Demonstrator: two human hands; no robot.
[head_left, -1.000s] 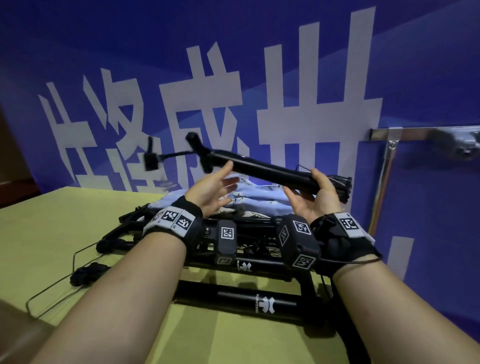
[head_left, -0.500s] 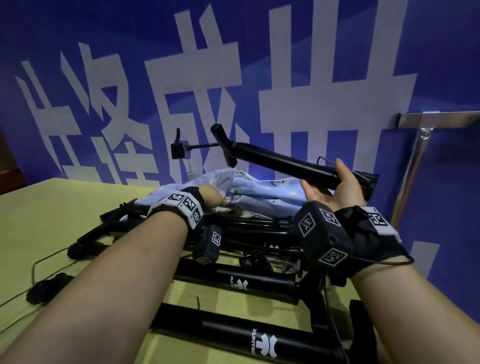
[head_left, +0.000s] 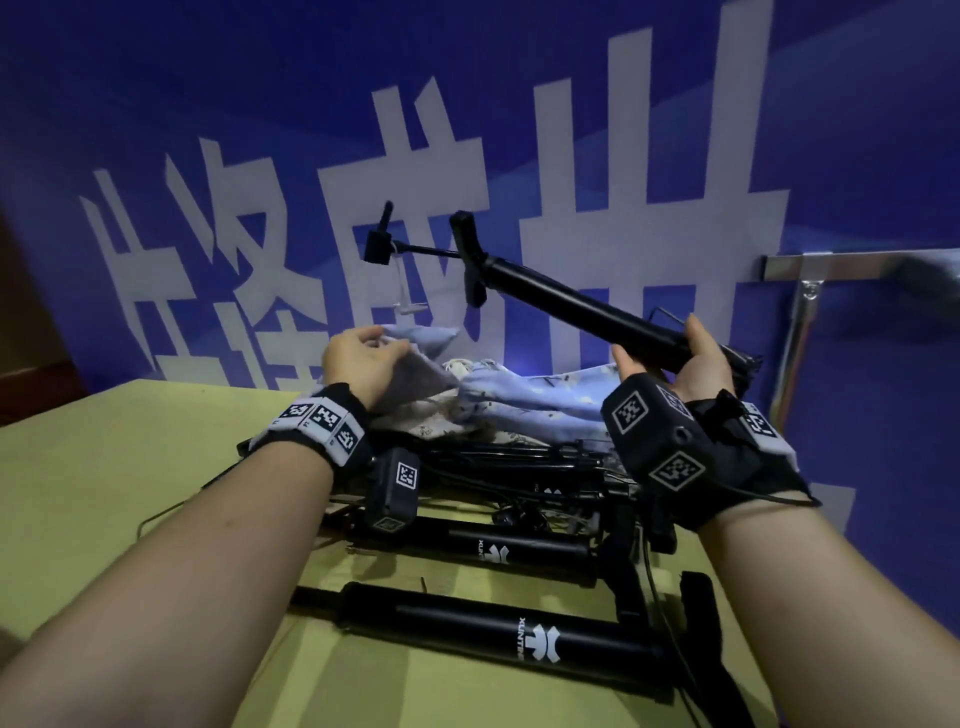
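Observation:
My right hand (head_left: 691, 364) grips a black bicycle pump (head_left: 576, 301) near its base and holds it tilted in the air, handle end up and to the left. A thin hose with a black valve head (head_left: 378, 244) sticks out from the pump's top. My left hand (head_left: 358, 364) grips a corner of a light blue patterned cloth (head_left: 524, 400) and lifts it off the pile. The rest of the cloth lies crumpled on top of several black pumps.
Two black pumps with white logos (head_left: 498, 629) (head_left: 498, 545) lie across the yellow-green table (head_left: 104, 478) in front of me, and more black pumps and hoses are piled behind them. A blue banner (head_left: 519, 130) with white characters backs the table. A metal rail (head_left: 810, 270) stands at the right.
My left hand let go of the raised pump, dropped to the cloth and now lifts its corner. My right hand keeps holding the pump up, tilted slightly steeper.

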